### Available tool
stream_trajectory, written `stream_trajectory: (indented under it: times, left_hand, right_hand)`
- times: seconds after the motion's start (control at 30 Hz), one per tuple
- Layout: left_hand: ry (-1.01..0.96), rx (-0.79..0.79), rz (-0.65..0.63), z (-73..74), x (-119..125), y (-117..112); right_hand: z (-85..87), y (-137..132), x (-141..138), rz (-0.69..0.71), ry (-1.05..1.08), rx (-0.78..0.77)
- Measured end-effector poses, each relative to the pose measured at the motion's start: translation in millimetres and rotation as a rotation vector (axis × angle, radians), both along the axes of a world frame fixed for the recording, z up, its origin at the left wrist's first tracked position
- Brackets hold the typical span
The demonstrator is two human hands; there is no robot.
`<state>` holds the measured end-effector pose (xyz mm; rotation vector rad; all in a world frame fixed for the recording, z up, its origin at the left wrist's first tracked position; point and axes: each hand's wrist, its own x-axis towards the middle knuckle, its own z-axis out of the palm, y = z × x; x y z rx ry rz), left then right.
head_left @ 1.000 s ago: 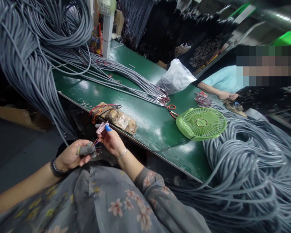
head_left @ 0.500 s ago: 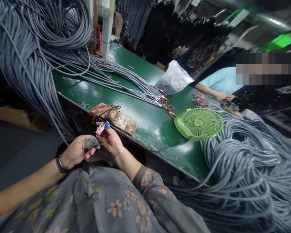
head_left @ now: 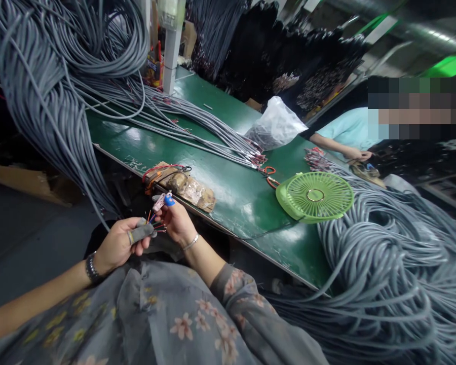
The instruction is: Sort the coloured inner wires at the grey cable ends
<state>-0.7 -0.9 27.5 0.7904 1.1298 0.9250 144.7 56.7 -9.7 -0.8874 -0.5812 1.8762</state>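
My left hand (head_left: 121,242), with grey covers on its fingers, is closed on a bunch of thin coloured wires (head_left: 151,218). Their ends fan out past the fingertips toward my other hand. Between the thumb and fingers of my right hand (head_left: 180,224) is a small pale pink piece (head_left: 159,203) with slots or holes; its kind is unclear. A blue cover sits on that thumb. Both hands are close together in front of the table edge, near a lumpy tape-wrapped block (head_left: 192,191) with red and black wires around its left end.
Grey cables (head_left: 213,134) lie across the green table (head_left: 228,195), with a large coil (head_left: 110,45) at the left. A green fan (head_left: 314,195), a white plastic bag (head_left: 277,121) and heaped grey cables (head_left: 380,263) are toward the right. Another person's hands (head_left: 359,154) work beyond.
My hands have drawn slightly apart. The pink piece has shifted away from the wires, whose coloured ends now show spread out between my hands. The view has moved a little.
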Motion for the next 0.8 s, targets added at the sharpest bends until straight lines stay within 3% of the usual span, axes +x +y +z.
stream_trajectory:
  times: [0.27, 0.53, 0.8]
  left_hand:
    - [-0.018, -0.016, 0.048, 2.9, 4.9, 6.0]
    - [-0.04, -0.05, 0.056, 1.2, 7.5, 10.9]
    - [-0.031, -0.056, 0.038, -1.1, 6.9, 11.0]
  right_hand:
    - [5.5, 1.3, 2.6, 0.081, 0.055, -0.075]
    - [-5.0, 3.1, -0.5, 0.009, 0.061, -0.004]
    - [-1.5, 1.2, -0.2, -0.004, 0.033, -0.026]
